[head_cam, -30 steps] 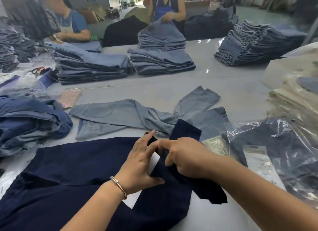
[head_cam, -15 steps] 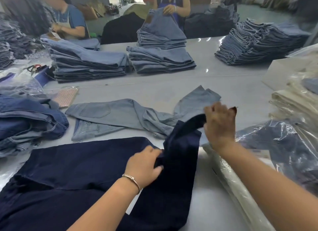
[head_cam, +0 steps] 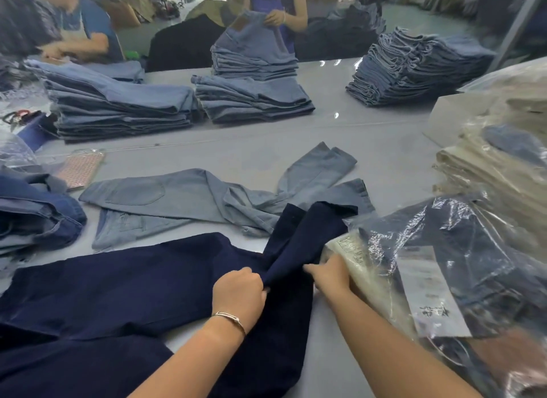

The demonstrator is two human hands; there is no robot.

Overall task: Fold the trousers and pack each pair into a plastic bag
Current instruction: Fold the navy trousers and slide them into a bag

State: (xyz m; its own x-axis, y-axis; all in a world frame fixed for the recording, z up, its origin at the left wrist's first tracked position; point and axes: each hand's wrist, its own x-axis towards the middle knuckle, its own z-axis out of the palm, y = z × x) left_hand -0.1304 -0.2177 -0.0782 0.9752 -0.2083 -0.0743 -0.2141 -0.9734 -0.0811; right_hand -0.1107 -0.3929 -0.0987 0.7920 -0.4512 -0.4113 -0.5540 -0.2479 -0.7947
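Navy trousers (head_cam: 118,285) lie on the tabletop (head_cam: 370,137); my left hand (head_cam: 239,291) grips the bunched leg. My right hand (head_cam: 331,274) has dropped from the raised hem, fingers straight on the cloth beside the bagged pairs (head_cam: 461,249): I judge folding unfinished.

Grey table (head_cam: 355,148) under trousers (head_cam: 118,279), stacks (head_cam: 251,101).

The trousers (head_cam: 124,285) nearest the camera were dark navy, the unfolded pair (head_cam: 183,196) beyond them pale blue-grey, the stacks (head_cam: 254,98) washed light blue, the bagged pile (head_cam: 488,172) beige, the tabletop (head_cam: 370,137) pale grey, and the small case (head_cam: 80,169) red-dotted.
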